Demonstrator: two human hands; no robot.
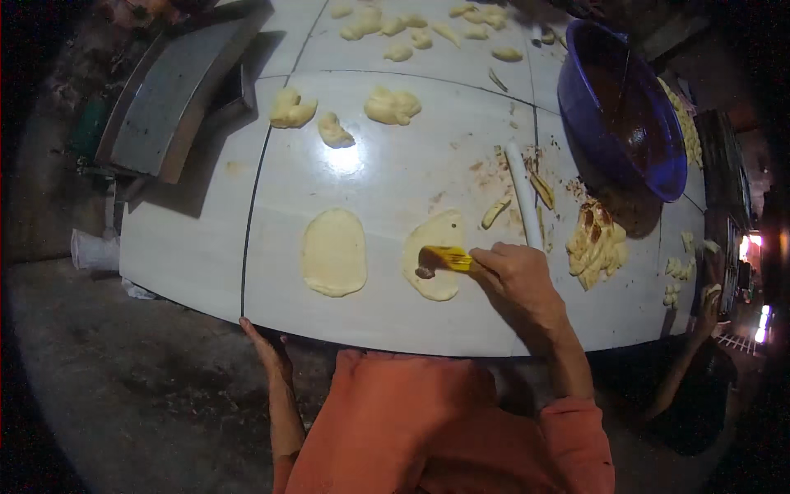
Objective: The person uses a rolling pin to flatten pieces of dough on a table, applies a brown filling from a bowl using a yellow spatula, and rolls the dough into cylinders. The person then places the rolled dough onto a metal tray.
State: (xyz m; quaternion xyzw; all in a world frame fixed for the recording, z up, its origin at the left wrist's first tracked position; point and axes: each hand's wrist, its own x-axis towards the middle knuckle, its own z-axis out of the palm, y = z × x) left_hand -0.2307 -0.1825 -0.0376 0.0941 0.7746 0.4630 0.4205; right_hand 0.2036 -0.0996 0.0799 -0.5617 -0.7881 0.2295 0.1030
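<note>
My right hand (pixel 518 280) grips a yellow spreading tool (pixel 461 259), whose tip is in a dab of dark brown filling (pixel 425 272) on a flattened oval of dough (pixel 432 230). A second, plain dough oval (pixel 333 251) lies to its left. My left hand (pixel 267 346) is at the table's front edge, fingers extended along it. Right of the right-hand oval lie a white rod (pixel 522 193), thin dough strips (pixel 541 188) and a brown-streaked dough lump (pixel 597 247).
Several dough pieces (pixel 393 105) lie farther back on the tiled table (pixel 189 263). Metal trays (pixel 156 107) sit at left. A large purple basin (pixel 576 99) with brown contents is at back right. At far right, another person's hand (pixel 709 309) holds a small pale piece.
</note>
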